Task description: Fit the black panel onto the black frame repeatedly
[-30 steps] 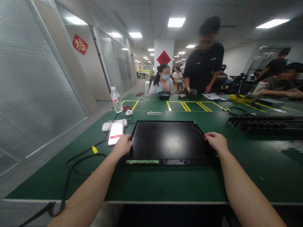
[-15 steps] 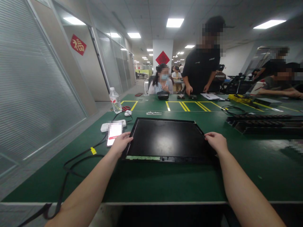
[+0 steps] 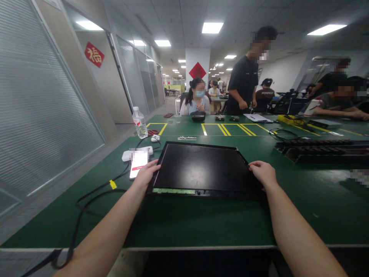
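A black display panel (image 3: 201, 165) is in front of me over the green table, its screen facing up. Along its near edge runs a strip with a green circuit board (image 3: 173, 191). My left hand (image 3: 147, 174) grips the panel's left edge, thumb on top and the other fingers partly hidden. On the opposite side, my right hand (image 3: 263, 172) pinches the right edge between thumb and curled fingers. Just beyond my left hand lies a phone (image 3: 139, 163) with a lit screen, overlapping a white device (image 3: 127, 155).
A water bottle (image 3: 140, 123), red-handled scissors (image 3: 152, 132) and small white pieces (image 3: 186, 138) are behind the panel. A black cable (image 3: 82, 211) runs along the left. Black racks (image 3: 323, 150) stand at right. Across the green table (image 3: 201, 227), one person (image 3: 197, 102) sits and another (image 3: 243, 82) stands.
The far edge of the panel is slightly higher, still held in both my hands. Across the table, the standing person has drawn a hand back from the small dark items and turned sideways.
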Tool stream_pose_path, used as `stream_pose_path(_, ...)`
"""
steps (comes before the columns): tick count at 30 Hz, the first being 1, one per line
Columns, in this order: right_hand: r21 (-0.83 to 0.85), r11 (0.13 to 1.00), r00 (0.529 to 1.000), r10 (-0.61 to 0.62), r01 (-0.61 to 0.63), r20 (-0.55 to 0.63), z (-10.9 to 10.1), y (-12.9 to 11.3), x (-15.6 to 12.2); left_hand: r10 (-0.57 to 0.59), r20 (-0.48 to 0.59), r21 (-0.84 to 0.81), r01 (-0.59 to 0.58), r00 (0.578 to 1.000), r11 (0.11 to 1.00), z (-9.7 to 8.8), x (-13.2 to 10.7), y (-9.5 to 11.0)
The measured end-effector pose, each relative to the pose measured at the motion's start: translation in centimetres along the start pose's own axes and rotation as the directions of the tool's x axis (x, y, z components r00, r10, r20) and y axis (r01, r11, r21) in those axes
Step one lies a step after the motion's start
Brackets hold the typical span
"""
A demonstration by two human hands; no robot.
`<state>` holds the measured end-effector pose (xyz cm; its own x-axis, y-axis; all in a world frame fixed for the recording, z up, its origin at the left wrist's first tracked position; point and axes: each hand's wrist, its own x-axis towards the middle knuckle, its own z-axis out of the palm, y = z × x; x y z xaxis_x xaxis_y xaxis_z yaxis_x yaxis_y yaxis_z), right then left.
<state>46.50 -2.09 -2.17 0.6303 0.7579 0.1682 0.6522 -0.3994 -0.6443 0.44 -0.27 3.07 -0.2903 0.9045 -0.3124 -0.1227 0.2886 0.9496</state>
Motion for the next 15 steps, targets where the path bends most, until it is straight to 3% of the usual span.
stream_pose_path(15, -0.027, 1.000, 1.000, -0.012, 0.012, -0.005, -0.27, -0.31, -0.20, -0.071, 0.109, -0.205, 0.092, 0.992, 0.974, 0.33, -0.21, 0.43)
